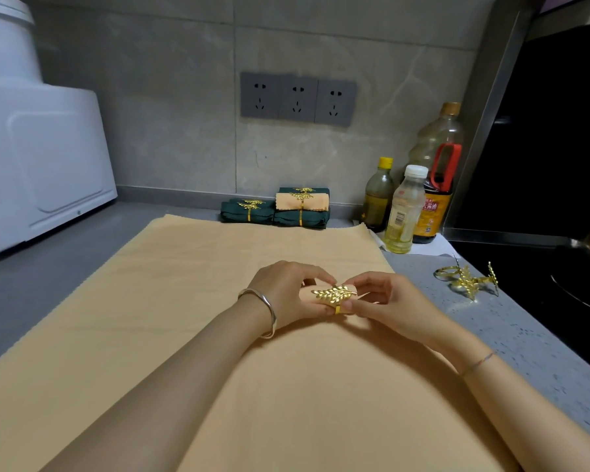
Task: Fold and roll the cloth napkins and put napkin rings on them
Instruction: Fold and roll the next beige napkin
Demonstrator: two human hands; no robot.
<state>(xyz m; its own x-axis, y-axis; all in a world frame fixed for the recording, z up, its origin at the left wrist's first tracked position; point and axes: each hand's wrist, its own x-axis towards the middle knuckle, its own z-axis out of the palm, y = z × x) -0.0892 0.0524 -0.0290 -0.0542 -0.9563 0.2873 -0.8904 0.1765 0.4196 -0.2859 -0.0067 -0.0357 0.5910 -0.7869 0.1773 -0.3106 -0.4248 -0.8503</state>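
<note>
While both hands hold it, the rolled napkin (pixel 308 296) sits just above the middle of the spread cloth (pixel 184 301), lying crosswise. A gold leaf ring (pixel 334 294) encircles the roll near its centre. The left hand (pixel 283 294) grips the roll's left end with curled fingers. The right hand (pixel 385 301) pinches the roll's right end beside the ring, thumb below and fingers above. Finished rolls (pixel 286 209), green and beige, each ringed, are stacked just past the cloth's far edge. Spare rings (pixel 467 279) lie on the counter (pixel 491 328) right of the cloth. Four bottles (pixel 406 212) stand at the cloth's far right corner. A white appliance (pixel 38 158) stands beyond the cloth's left edge.
</note>
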